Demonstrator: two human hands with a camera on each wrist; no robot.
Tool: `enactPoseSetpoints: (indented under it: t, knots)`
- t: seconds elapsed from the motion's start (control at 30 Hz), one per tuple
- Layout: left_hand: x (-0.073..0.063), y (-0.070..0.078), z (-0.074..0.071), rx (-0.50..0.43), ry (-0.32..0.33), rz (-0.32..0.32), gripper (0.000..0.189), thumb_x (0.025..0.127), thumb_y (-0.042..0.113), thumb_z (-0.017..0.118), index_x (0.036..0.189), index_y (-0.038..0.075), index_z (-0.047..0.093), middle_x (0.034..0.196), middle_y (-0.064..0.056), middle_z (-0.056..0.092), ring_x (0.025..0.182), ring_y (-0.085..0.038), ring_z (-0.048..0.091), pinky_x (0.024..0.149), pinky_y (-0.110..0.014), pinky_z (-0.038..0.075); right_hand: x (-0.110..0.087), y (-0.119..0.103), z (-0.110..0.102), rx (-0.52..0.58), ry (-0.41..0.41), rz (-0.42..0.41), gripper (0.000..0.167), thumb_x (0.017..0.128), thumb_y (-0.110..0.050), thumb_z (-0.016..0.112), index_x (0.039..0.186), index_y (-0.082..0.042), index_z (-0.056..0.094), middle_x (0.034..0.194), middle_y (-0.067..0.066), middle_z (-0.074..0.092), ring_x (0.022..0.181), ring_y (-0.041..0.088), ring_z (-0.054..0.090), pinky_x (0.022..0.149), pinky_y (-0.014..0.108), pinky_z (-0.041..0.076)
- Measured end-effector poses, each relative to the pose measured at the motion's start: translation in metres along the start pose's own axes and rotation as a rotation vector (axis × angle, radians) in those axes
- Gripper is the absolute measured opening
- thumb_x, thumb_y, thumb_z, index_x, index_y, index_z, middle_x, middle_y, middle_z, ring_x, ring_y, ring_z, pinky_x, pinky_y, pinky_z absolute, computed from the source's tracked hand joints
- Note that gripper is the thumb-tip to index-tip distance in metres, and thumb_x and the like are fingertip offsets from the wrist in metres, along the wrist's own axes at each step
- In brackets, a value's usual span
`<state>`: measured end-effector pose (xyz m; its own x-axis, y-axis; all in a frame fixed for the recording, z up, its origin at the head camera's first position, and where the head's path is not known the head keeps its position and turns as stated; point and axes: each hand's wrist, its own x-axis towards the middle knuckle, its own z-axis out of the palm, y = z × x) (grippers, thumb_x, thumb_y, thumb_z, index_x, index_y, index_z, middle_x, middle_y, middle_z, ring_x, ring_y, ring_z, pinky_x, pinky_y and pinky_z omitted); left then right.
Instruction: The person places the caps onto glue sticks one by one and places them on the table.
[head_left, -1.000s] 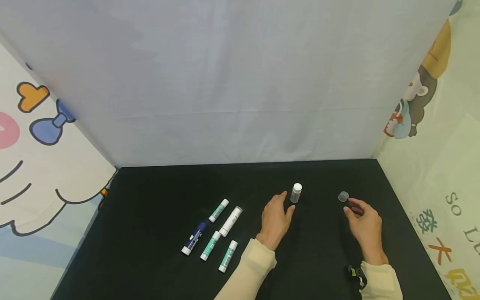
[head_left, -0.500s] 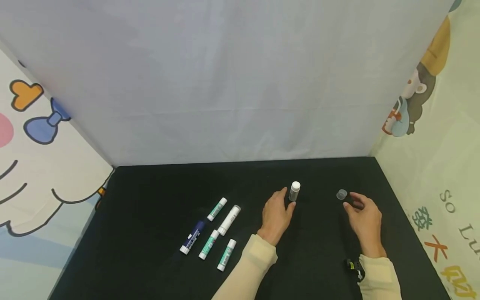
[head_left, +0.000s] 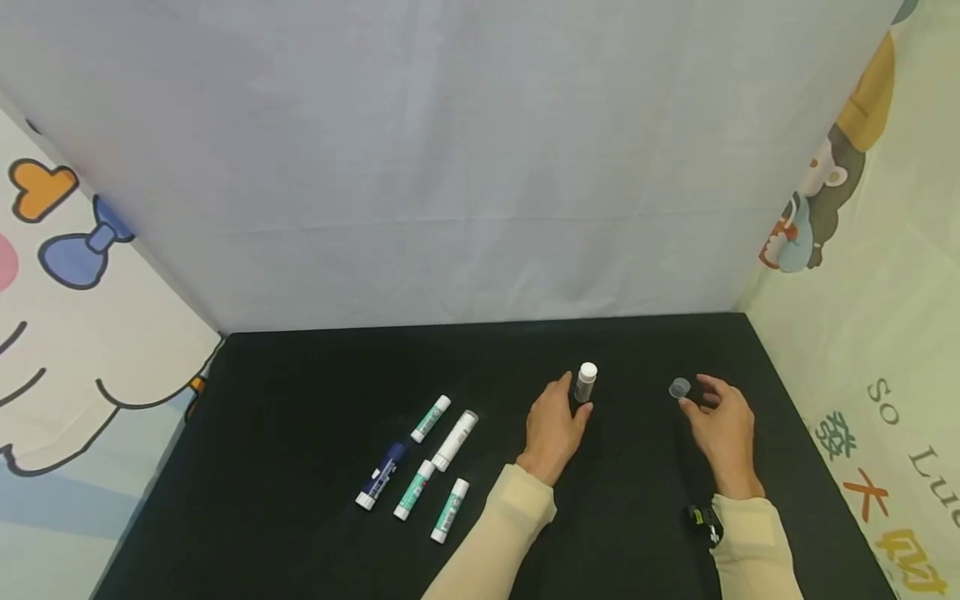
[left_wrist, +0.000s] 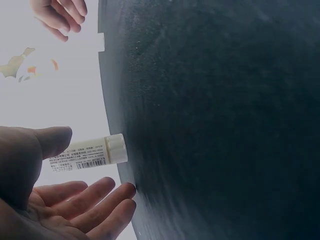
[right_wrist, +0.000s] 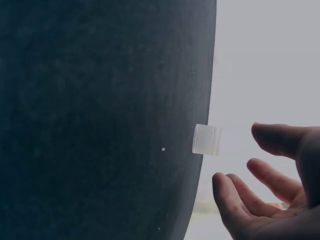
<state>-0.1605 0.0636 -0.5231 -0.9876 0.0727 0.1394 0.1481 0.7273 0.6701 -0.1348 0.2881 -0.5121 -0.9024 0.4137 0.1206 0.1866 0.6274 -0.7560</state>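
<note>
A small glue stick point(head_left: 587, 383) stands upright on the black table, its white end up. My left hand point(head_left: 553, 429) is beside it, thumb and fingers spread on either side. In the left wrist view the printed glue stick point(left_wrist: 90, 153) shows a barcode, with gaps between it and the thumb and fingers. To the right, a short translucent cap point(head_left: 679, 388) sits on the table. My right hand point(head_left: 723, 433) reaches around its near right side with loosely bent fingers. The right wrist view shows the cap point(right_wrist: 206, 140) apart from the thumb and fingertips.
Left of my left arm lie several glue sticks: a dark blue one point(head_left: 381, 477), a white one point(head_left: 455, 440) and green-and-white ones, among them one nearest me point(head_left: 450, 510). A grey-white cloth point(head_left: 480, 167) hangs behind the table; printed cloths flank it.
My right hand has moved forward, its fingers now farther apart around the cap. My left hand has come slightly closer to the upright glue stick. The head view has shifted a little.
</note>
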Motion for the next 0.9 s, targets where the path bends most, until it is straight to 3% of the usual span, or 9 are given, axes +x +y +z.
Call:
enactPoseSetpoints:
  t: [0.53, 0.9]
  knots:
    - [0.01, 0.004, 0.004, -0.01, -0.009, -0.013, 0.055, 0.095, 0.022, 0.081, 0.143, 0.003, 0.062, 0.127, -0.016, 0.072, 0.114, -0.033, 0.072, 0.096, -0.046, 0.058, 0.014, -0.002, 0.005, -0.035, -0.095, 0.021, 0.052, 0.097, -0.003, 0.071, 0.145, 0.007, 0.055, 0.146, 0.037, 0.05, 0.122, 0.056, 0.061, 0.097, 0.063, 0.053]
    - [0.014, 0.003, 0.01, -0.062, -0.007, -0.024, 0.053, 0.095, 0.021, 0.081, 0.142, 0.004, 0.064, 0.129, -0.016, 0.072, 0.116, -0.032, 0.072, 0.097, -0.046, 0.057, 0.02, -0.002, 0.01, -0.082, -0.16, -0.006, 0.048, 0.098, -0.004, 0.069, 0.142, 0.007, 0.058, 0.137, 0.038, 0.055, 0.119, 0.054, 0.064, 0.097, 0.062, 0.053]
